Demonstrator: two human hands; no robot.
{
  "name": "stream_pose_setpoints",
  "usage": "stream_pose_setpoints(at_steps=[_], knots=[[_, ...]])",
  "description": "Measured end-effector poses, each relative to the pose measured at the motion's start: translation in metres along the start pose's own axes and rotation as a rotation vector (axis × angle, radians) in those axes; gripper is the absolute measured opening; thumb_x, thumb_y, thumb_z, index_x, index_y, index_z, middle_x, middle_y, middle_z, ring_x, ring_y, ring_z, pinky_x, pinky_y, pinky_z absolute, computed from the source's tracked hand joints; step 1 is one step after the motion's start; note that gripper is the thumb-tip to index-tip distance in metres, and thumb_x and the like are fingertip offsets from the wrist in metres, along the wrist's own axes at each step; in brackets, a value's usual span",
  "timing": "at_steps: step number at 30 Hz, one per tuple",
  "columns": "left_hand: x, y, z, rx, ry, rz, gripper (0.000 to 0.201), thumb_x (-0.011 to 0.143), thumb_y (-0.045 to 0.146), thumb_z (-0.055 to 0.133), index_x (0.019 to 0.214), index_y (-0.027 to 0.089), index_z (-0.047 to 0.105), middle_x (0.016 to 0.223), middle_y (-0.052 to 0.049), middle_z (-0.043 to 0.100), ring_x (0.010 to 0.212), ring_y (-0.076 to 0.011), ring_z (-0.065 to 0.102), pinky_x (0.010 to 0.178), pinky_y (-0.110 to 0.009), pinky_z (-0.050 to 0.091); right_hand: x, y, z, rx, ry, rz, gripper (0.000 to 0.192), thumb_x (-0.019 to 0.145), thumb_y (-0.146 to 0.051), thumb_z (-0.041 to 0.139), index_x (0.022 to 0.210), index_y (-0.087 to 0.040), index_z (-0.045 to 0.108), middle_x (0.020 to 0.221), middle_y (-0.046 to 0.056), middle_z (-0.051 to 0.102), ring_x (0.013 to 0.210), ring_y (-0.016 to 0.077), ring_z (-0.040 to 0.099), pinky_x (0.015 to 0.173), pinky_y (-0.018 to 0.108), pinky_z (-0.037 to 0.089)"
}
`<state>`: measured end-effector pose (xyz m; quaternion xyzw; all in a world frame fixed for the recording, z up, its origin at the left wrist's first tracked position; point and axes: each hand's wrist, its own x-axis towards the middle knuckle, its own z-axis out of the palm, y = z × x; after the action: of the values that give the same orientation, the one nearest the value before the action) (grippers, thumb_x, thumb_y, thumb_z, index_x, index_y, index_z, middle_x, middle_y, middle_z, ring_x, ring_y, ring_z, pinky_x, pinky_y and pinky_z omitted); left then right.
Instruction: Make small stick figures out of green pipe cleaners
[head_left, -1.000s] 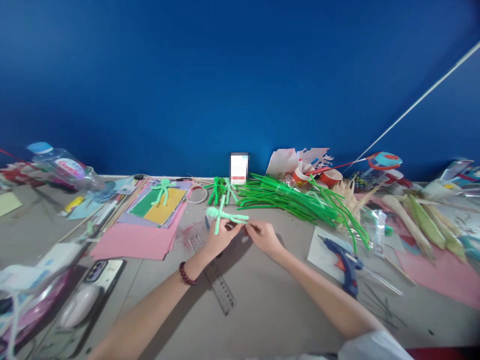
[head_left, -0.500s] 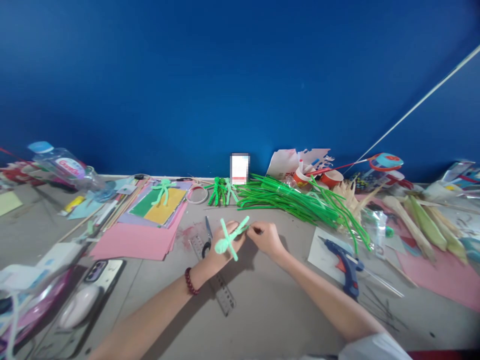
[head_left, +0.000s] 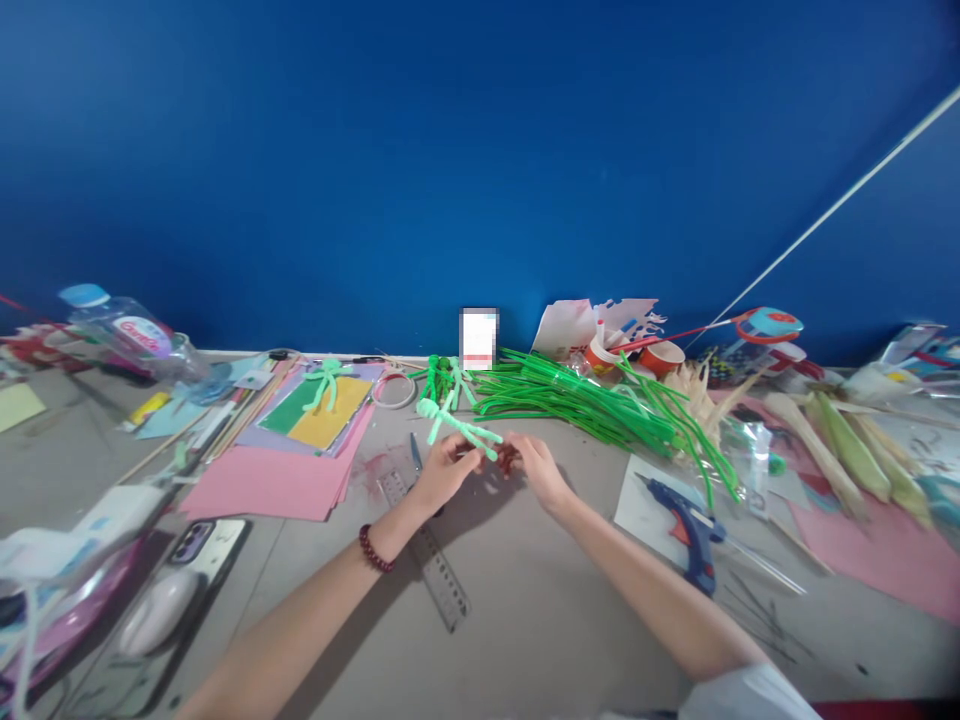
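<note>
A mint-green pipe-cleaner figure, with a round head and thin limbs, is held between my hands above the table. My left hand, with a dark red bead bracelet at its wrist, pinches it near the legs. At the foot end, my right hand has its fingers closed on the tip of a leg; the fingertips are partly hidden. Below my left hand lies a clear ruler. Scissors lie partly hidden behind that hand.
Green pipe cleaners lie in a bundle at the back, beside several finished figures. A glue gun rests on white paper at right. Pink paper, a phone and a bottle are at left.
The pipe-cleaner figure has turned, so its head now points up and left and its legs toward my right hand. My left fingers have shifted on it.
</note>
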<state>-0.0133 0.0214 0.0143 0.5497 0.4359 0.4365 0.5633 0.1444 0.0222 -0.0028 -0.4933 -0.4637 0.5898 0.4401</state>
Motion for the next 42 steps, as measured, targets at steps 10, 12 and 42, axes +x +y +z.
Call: stream_pose_setpoints(at_steps=[10,12,42], knots=[[0.001,-0.008,-0.007,0.138,0.049,0.056,0.013,0.068,0.025,0.06,0.077,0.017,0.066,0.066,-0.001,0.062,0.06,-0.0126,0.055,0.055,-0.021,0.043,0.001,-0.004,-0.003,-0.119,-0.035,-0.117,0.023,0.071,-0.038,0.059,0.064,-0.017,0.064,0.058,0.0,0.057,0.054,0.0117,0.051,0.056,0.024,0.041],[0.001,-0.009,-0.007,0.085,0.04,0.066,0.019,0.071,0.028,0.06,0.085,0.017,0.066,0.074,-0.002,0.063,0.063,-0.0124,0.056,0.058,-0.022,0.045,0.0,-0.005,-0.002,-0.128,-0.037,-0.107,0.023,0.07,-0.039,0.06,0.066,-0.017,0.065,0.057,0.0,0.057,0.054,0.0116,0.052,0.056,0.024,0.041],[-0.001,-0.019,-0.005,0.344,0.186,-0.067,0.029,0.07,0.045,0.061,0.074,0.016,0.062,0.063,-0.001,0.063,0.06,-0.015,0.059,0.056,-0.023,0.045,0.0,0.004,-0.002,-0.31,-0.006,-0.11,0.014,0.07,-0.027,0.053,0.061,-0.016,0.056,0.052,-0.003,0.052,0.049,0.0089,0.045,0.048,0.021,0.033]])
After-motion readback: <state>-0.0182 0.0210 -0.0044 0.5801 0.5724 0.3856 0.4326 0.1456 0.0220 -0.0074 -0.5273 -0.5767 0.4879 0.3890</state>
